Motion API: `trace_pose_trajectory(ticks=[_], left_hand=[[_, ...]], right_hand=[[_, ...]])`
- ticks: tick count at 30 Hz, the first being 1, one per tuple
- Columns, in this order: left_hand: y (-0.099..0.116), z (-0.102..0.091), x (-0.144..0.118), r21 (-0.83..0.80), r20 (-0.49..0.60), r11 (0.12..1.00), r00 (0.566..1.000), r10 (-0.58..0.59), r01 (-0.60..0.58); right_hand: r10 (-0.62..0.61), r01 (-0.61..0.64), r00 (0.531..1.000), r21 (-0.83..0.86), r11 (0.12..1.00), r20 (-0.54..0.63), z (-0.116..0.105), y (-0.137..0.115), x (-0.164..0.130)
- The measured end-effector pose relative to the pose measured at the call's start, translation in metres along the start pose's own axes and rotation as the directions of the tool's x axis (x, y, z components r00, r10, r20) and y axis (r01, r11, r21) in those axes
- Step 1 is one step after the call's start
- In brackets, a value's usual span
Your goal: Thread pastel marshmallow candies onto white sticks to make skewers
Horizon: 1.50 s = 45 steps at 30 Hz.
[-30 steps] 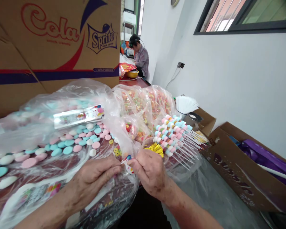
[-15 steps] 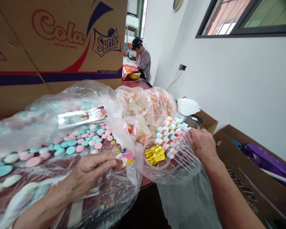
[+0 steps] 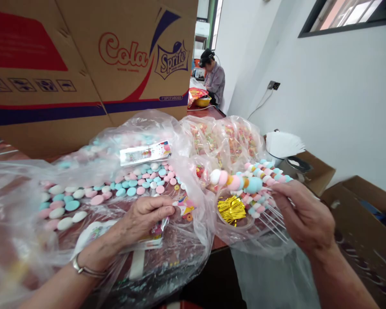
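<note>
My left hand [image 3: 148, 216] pinches a small clear bag with a colourful print [image 3: 185, 206] between thumb and fingers, over the plastic-covered table. My right hand [image 3: 304, 212] grips the stick end of a candy skewer [image 3: 239, 181], its white, pink, orange and blue pieces pointing left. Behind and below it lies a pile of similar skewers [image 3: 260, 199] with their white sticks towards me. A round clear tub holding gold twist ties [image 3: 231, 209] stands between the hands. Loose pink, blue and white candies [image 3: 131, 183] lie left of it, with a stack of printed bags [image 3: 145, 153] behind them.
A large cardboard carton [image 3: 128, 86] stands at the back left. Clear bags of wrapped candies [image 3: 225, 137] sit at the back middle. White sticks [image 3: 283, 143] and a dark container [image 3: 297, 167] are at the right, near open boxes [image 3: 360, 223]. A person [image 3: 215, 79] sits farther back.
My right hand has lifted one skewer off the pile and brought it to the left. My left hand still holds the printed bag. The view has turned left.
</note>
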State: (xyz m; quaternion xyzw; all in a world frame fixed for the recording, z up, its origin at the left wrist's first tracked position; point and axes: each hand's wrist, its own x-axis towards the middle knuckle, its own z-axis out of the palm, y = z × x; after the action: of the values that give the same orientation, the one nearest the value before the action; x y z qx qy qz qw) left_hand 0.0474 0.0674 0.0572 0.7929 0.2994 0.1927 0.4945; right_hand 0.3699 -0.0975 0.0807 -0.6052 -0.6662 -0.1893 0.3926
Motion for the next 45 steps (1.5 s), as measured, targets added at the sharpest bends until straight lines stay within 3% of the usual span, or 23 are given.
trace_pose_trajectory(ticks=[6, 19, 25, 32, 38, 42, 45], left_hand=[[-0.003, -0.004, -0.005, -0.046, 0.073, 0.997, 0.996, -0.052, 0.055], [0.0, -0.004, -0.001, -0.106, 0.195, 0.982, 0.971, -0.135, 0.158], [0.008, -0.003, 0.003, -0.059, 0.321, 0.992, 0.943, -0.088, 0.113], [0.021, -0.007, 0.004, 0.045, 0.496, 0.988, 0.855, -0.149, 0.146], [0.022, -0.003, 0.003, 0.158, 0.45, 0.987, 0.891, -0.049, -0.026], [0.014, -0.003, 0.003, 0.205, 0.405, 0.974, 0.914, 0.005, -0.096], [0.009, -0.003, 0.002, 0.189, 0.389, 0.975, 0.921, 0.034, -0.116]], right_hand=[[-0.169, 0.167, 0.982, 0.03, 0.986, 0.081, 0.012, -0.019, 0.01], [-0.322, 0.317, 0.93, 0.053, 0.947, 0.178, 0.018, -0.021, 0.012], [-0.268, 0.235, 0.923, 0.147, 0.961, 0.276, 0.027, -0.035, 0.015], [-0.282, 0.236, 0.914, 0.183, 0.954, 0.293, 0.034, -0.036, 0.019], [-0.286, 0.183, 0.863, 0.269, 0.946, 0.417, 0.036, -0.043, 0.02], [-0.143, -0.013, 0.84, 0.284, 0.959, 0.523, 0.036, -0.051, 0.018], [-0.057, -0.147, 0.782, 0.274, 0.95, 0.62, 0.039, -0.057, 0.016]])
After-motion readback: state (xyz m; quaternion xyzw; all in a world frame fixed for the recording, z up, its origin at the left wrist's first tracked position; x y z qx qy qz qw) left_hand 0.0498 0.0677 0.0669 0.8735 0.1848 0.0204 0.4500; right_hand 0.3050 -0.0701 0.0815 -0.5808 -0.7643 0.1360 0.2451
